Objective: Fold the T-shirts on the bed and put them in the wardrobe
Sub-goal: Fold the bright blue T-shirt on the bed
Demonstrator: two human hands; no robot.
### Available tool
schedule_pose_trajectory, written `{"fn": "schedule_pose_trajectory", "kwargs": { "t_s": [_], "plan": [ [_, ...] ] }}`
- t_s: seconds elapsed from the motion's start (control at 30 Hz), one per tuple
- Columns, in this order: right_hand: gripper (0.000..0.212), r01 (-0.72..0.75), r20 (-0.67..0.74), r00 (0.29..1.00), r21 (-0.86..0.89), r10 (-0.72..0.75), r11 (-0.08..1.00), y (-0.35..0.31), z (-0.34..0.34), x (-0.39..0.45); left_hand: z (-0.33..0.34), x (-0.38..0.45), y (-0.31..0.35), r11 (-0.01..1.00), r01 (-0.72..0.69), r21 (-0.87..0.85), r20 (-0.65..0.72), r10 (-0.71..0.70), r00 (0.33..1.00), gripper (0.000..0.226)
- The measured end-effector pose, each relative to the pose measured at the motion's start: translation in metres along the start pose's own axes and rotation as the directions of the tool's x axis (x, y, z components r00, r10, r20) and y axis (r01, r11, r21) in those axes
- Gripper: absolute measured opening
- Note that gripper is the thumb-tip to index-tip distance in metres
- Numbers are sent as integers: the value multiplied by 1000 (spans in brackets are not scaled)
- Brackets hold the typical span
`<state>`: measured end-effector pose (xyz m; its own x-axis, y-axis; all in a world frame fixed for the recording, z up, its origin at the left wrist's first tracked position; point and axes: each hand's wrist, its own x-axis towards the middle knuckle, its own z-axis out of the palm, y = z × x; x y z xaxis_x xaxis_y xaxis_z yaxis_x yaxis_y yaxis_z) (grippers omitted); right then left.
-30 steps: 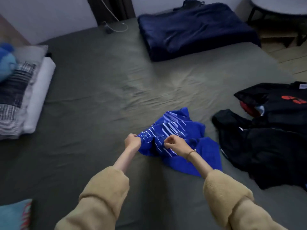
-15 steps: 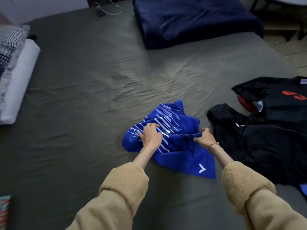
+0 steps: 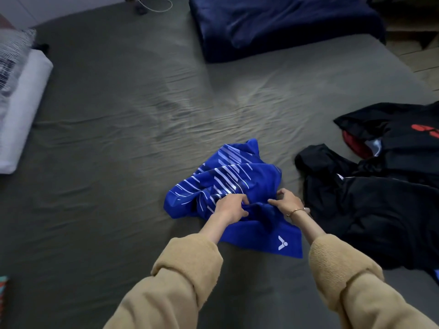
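Across the whole view, grey-sheeted bed [image 3: 118, 162]. Far centre: folded navy blanket [image 3: 273, 22]. Right: heap of black garments [image 3: 380, 198]. Near centre, just left of that heap: crumpled blue T-shirt [image 3: 237, 172]. Left hand [image 3: 229, 206] and right hand [image 3: 287, 201], close together, each grip its bunched fabric.

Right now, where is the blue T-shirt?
The blue T-shirt lies crumpled on the grey bed, centre of view, under both hands, left of the black clothes.
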<state>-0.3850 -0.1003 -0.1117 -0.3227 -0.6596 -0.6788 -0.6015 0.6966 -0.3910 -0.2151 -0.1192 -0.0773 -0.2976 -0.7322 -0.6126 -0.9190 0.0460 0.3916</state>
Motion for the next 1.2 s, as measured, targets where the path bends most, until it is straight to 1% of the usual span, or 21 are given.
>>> {"fn": "schedule_pose_trajectory", "kwargs": {
  "t_s": [0.07, 0.1, 0.17, 0.23, 0.3, 0.33, 0.4, 0.47, 0.5, 0.53, 0.6, 0.67, 0.7, 0.77, 0.83, 0.9, 0.93, 0.97, 1.03, 1.1, 1.2],
  "plan": [
    [12, 28, -18, 999, 61, -27, 998, -2, 3, 1, 3, -3, -5, 1000, -1, 14, -67, 2, 998, 20],
    [11, 57, -29, 998, 118, -54, 991, -3, 4, 1, 3, -4, -6, 1000, 2, -1, -95, -2, 996, 18],
    [9, 99, -76, 994, 241, -83, 965, -9, 2, -2, 2, -8, -7, 999, 19, -30, -134, -23, 991, 17],
    [18, 138, -139, 986, 335, -96, 932, -19, -5, -9, -3, -11, -7, 997, 35, -64, -173, -46, 984, 16],
    [24, 227, -204, 966, 381, -158, 896, -31, -15, -18, -12, -13, -7, 986, 68, -155, -197, -98, 975, 16],
    [22, 276, -232, 953, 410, -193, 870, -37, -20, -25, -17, -14, -7, 968, 86, -237, -197, -134, 971, 15],
    [16, 363, -251, 931, 545, -266, 756, -50, -29, -40, -31, -20, -7, 904, 97, -416, -209, -199, 957, 18],
    [21, 407, -224, 908, 666, -353, 625, -65, -37, -53, -45, -25, -2, 845, 98, -526, -226, -250, 941, 22],
    [24, 434, -208, 887, 681, -412, 590, -73, -40, -60, -52, -29, -1, 803, 75, -591, -236, -261, 936, 21],
    [27, 465, -184, 863, 654, -471, 596, -81, -44, -68, -61, -33, 0, 741, 43, -671, -240, -271, 932, 21],
    [31, 504, -91, 822, 574, -562, 645, -96, -49, -80, -77, -44, 1, 575, -21, -818, -238, -305, 922, 24],
    [33, 514, 2, 802, 506, -597, 693, -107, -51, -93, -93, -57, -2, 434, -59, -899, -225, -343, 912, 27],
    [34, 524, 12, 799, 476, -601, 706, -114, -50, -102, -102, -68, -6, 391, -68, -918, -216, -349, 912, 27],
    [36, 561, -38, 794, 430, -606, 708, -128, -49, -115, -115, -84, -14, 369, -85, -925, -213, -319, 923, 28],
    [43, 628, -73, 747, 407, -661, 664, -145, -46, -132, -128, -101, -27, 379, -136, -915, -248, -263, 932, 28],
    [53, 701, -80, 685, 346, -725, 624, -162, -43, -147, -142, -115, -42, 442, -181, -878, -305, -229, 924, 27],
    [57, 725, -79, 665, 306, -742, 617, -169, -40, -153, -149, -122, -49, 463, -200, -863, -335, -230, 914, 24],
    [58, 746, -93, 653, 247, -752, 618, -175, -36, -159, -157, -132, -56, 465, -207, -861, -348, -240, 907, 25],
    [54, 765, -153, 644, 90, -750, 638, -184, -24, -163, -170, -150, -71, 405, -233, -884, -349, -241, 906, 23],
    [48, 730, -173, 662, -71, -729, 680, -188, -7, -165, -178, -165, -91, 308, -252, -918, -333, -249, 910, 27],
    [52, 647, -3, 752, -182, -659, 740, -187, 21, -169, -185, -182, -122, 149, -230, -962, -260, -233, 937, 30]
  ]
}}
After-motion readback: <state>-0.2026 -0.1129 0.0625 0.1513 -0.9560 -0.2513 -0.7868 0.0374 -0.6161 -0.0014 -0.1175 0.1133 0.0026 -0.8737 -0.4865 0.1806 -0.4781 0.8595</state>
